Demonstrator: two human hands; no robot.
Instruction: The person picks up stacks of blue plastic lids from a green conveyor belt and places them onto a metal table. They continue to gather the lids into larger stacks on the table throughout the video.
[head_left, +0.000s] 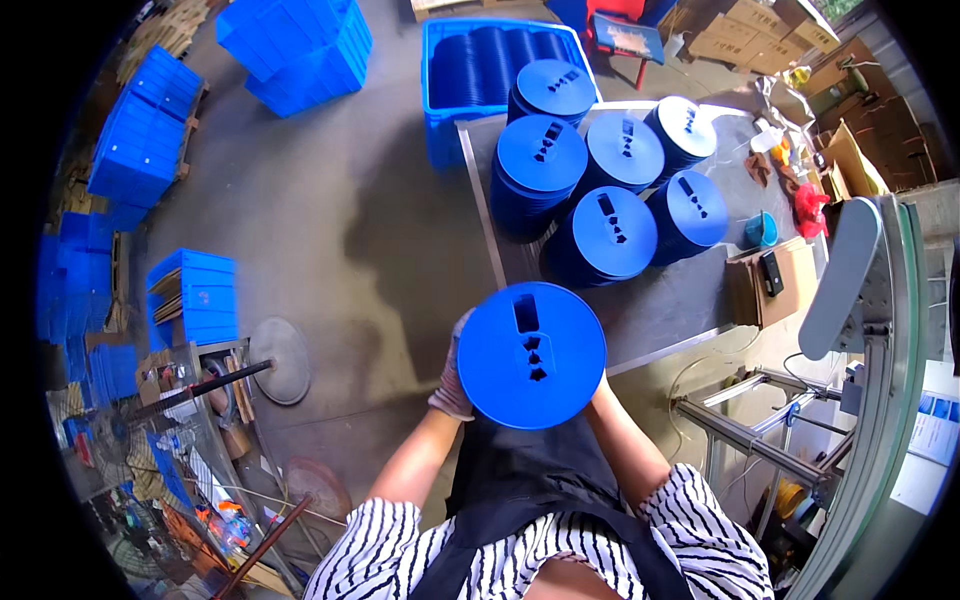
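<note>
Blue disc (560, 355), before the black apron (530, 470) and near the surface (640, 315) bearing 6 disc stacks (620, 245), was gripped at its edge by the gloved left hand (454, 375), the right hand (600, 389) being too hidden to tell, and seemed liable to tip if unevenly supported.

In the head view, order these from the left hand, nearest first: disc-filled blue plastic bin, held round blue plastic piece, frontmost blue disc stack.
1. Round piece: held, at right.
2. Frontmost stack: ahead, right.
3. Blue bin: far ahead.
</note>
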